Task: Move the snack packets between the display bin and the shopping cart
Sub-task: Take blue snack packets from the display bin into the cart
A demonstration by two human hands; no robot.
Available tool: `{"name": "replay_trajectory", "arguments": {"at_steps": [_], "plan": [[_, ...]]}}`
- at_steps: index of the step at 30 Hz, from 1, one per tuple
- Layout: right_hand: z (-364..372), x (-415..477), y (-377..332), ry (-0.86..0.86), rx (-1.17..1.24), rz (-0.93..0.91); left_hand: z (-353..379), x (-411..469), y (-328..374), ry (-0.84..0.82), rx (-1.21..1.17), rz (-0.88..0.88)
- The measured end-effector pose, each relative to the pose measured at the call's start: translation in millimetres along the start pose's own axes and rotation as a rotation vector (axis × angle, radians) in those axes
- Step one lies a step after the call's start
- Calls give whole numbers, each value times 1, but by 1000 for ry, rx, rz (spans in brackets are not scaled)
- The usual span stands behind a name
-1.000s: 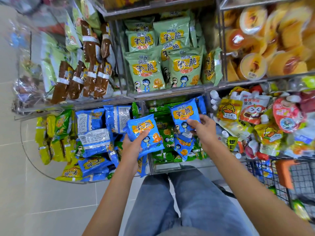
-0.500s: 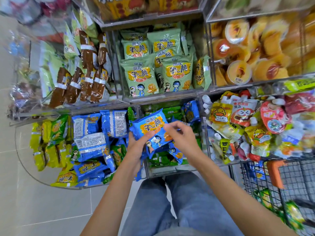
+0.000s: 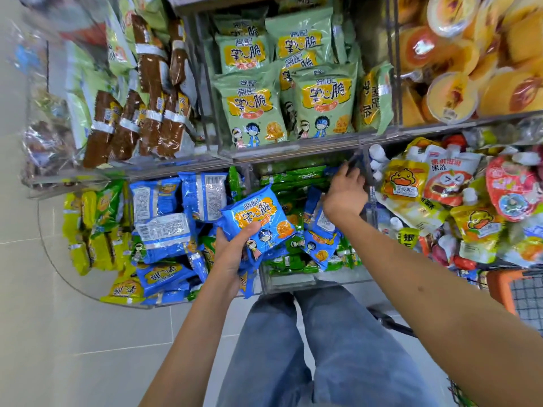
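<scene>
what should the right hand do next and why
Probably close the right hand on the blue packet at the back of the bin: it reaches in right beside that packet, while the left hand already grips a stack of blue packets.

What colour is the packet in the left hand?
Blue packet with an orange-yellow label, in the left hand; head view.

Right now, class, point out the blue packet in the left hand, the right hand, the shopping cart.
blue packet (image 3: 258, 214): head view, printed front.
right hand (image 3: 343, 197): head view, back of the hand.
shopping cart (image 3: 527, 298): head view, wire mesh wall.
</scene>
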State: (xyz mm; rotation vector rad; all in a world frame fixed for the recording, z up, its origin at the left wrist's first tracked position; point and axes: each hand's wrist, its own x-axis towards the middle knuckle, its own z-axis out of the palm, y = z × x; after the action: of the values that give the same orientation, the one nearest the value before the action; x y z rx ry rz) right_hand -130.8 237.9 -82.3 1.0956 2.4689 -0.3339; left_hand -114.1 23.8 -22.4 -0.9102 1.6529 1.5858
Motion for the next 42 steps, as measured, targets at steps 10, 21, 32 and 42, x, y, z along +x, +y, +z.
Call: {"name": "replay_trajectory", "arguments": {"at_steps": [10,21,32,42], "plan": [[-15,-30,30,196,151,-312,0,-12,3,-60,-13,66],[-49,-160,73,-101,1420,118,-39,-63,6,-264,128,150],[-4,-302,143,231,1733,764,25,-82,6,-649,609,87],[24,-346,228,591,1980,1135,181,-147,-67,-1017,936,61]]}}
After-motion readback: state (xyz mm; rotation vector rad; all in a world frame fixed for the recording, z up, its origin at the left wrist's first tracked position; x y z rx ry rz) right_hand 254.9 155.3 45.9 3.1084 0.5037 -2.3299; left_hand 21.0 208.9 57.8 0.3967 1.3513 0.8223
